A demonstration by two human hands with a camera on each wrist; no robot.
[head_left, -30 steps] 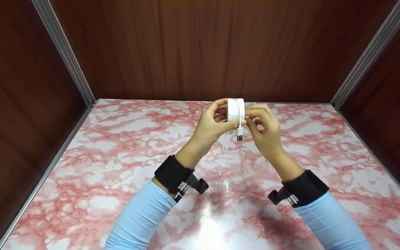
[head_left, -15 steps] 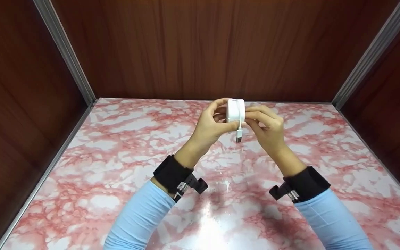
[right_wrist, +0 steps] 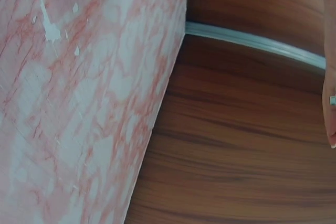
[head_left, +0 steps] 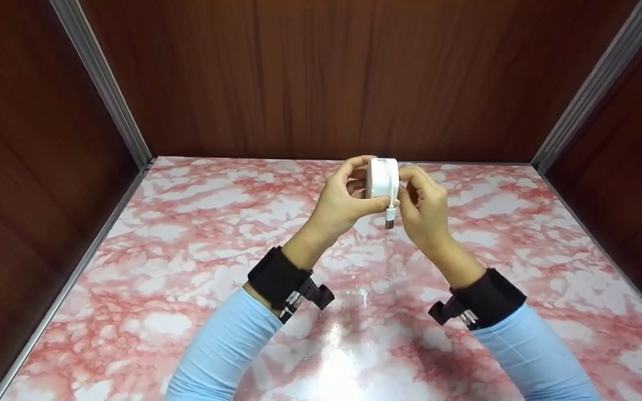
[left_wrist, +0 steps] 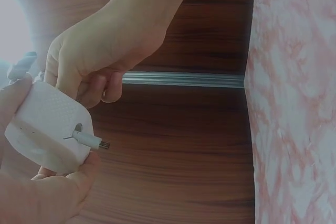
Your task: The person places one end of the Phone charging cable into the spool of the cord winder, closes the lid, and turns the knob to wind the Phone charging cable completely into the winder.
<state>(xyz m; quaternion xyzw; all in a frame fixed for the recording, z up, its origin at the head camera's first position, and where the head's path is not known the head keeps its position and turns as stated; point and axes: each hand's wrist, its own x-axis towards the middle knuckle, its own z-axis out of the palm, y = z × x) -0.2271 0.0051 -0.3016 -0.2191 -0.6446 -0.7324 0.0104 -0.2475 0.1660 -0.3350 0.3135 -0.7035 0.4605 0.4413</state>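
Observation:
My left hand (head_left: 339, 203) grips a white rounded box (head_left: 380, 179) with a short white USB cable (head_left: 393, 186) lying along its side. The cable's metal-tipped plug (head_left: 389, 217) hangs below the thumb. In the left wrist view the box (left_wrist: 50, 119) has a finely textured face, and the plug (left_wrist: 88, 139) sticks out past its edge. My right hand (head_left: 427, 206) is at the box's right side with its fingers bent. Its fingertips are hidden behind the box, so what they pinch or touch there cannot be made out. In the right wrist view only part of a hand (right_wrist: 331, 98) shows.
Both hands are held above a red-and-white marbled table (head_left: 187, 278). Dark wood-grain panels (head_left: 321, 78) stand at the back and both sides, with metal corner strips (head_left: 103, 83) between them. Each wrist wears a black strap (head_left: 279, 278) with a small camera.
The box and left hand have shifted slightly right. My right hand drew a little right and down, then came back in against the box, with its fingers more bent.

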